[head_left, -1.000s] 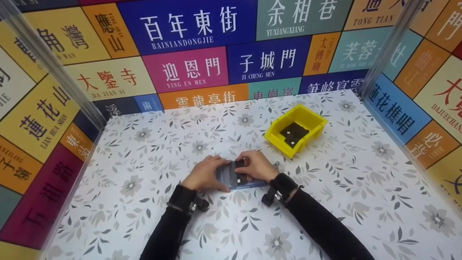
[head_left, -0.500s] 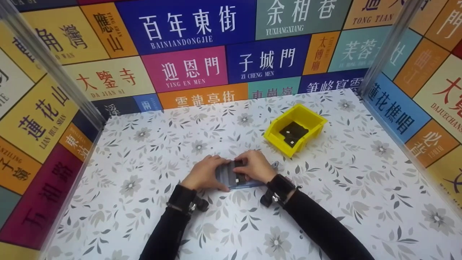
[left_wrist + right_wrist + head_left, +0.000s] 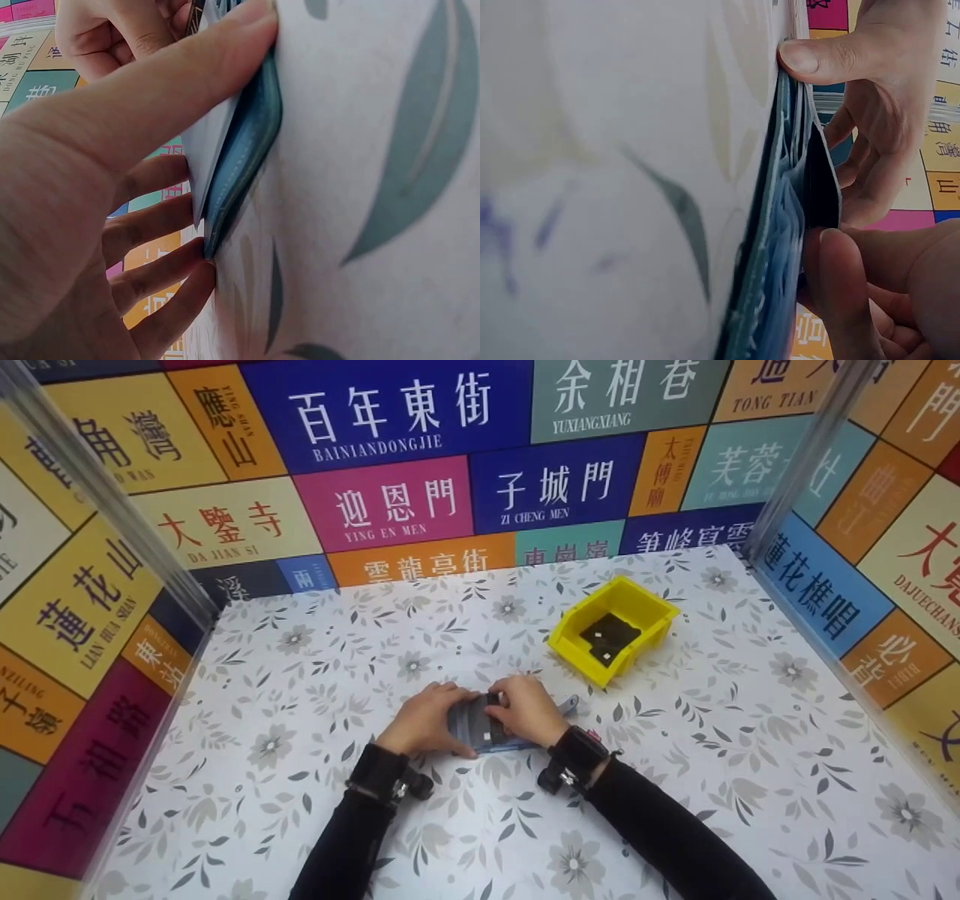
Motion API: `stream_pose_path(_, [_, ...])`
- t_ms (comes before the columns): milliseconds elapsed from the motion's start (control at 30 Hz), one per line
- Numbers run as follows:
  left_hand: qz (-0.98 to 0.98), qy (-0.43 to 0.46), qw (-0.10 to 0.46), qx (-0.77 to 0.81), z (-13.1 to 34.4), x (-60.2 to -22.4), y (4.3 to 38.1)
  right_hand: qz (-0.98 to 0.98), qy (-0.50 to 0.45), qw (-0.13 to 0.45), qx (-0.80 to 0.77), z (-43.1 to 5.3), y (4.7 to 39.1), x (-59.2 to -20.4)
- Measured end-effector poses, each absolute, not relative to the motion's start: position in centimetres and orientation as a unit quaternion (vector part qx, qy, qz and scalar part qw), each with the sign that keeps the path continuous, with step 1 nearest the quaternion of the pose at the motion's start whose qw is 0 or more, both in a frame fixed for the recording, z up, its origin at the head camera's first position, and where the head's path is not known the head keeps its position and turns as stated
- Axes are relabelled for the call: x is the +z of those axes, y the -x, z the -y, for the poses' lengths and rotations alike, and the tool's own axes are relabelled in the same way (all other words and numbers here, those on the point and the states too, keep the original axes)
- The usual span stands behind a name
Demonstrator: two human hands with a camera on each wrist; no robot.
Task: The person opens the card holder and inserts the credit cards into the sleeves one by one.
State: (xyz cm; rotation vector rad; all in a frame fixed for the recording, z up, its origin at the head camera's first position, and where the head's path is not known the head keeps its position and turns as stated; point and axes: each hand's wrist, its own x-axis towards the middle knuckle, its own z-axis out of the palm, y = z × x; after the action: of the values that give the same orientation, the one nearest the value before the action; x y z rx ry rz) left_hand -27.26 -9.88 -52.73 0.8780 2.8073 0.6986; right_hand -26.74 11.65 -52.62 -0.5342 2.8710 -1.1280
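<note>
"Where do we have the flat black card (image 3: 493, 731)?"

"Pinched in our right hand (image 3: 529, 706), at the blue-grey plastic booklet (image 3: 465, 726) on the white floral counter (image 3: 352, 660)."

"And our left hand (image 3: 424, 721)?"

"Spread, thumb and fingers touching the booklet; the yellow plastic bin (image 3: 637, 604) stands farther off."

The head view looks forward and down from high at the near side, over the white leaf-printed tabletop (image 3: 337, 660). Both wrist views sit low and close, tipped sideways, facing far — they share the left hand (image 3: 426, 723), right hand (image 3: 531, 709) and flat blue-edged layered item (image 3: 469, 727).
</note>
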Motion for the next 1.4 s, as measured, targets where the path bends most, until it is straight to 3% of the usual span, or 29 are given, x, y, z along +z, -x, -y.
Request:
stream_pose_path(133, [-0.927,-0.289,0.057,0.233,9.9,-52.7,27.3,-0.924,0.215,0.005,-0.316,-11.6,26.7,-52.9])
stream_pose_path(533, [-0.929,-0.292,0.052,0.221,9.8,-52.8,27.4,-0.899,0.259,0.08,-0.343,-11.3,26.6,-53.1])
stream_pose_path(1033, [-0.932,-0.282,0.056,0.221,10.0,-52.9,27.3,-0.883,0.272,0.097,-0.369,-12.2,27.1,-52.3])
stream_pose_path(1200, [-0.928,-0.289,0.059,0.227,10.0,-52.9,27.3,-0.898,0.257,0.065,-0.35,-13.7,28.1,-51.4])
stream_pose_path(1400, [-0.927,-0.292,0.06,0.227,10.0,-53.0,27.4,-0.928,0.127,-0.037,-0.349,-18.5,30.3,-49.5])
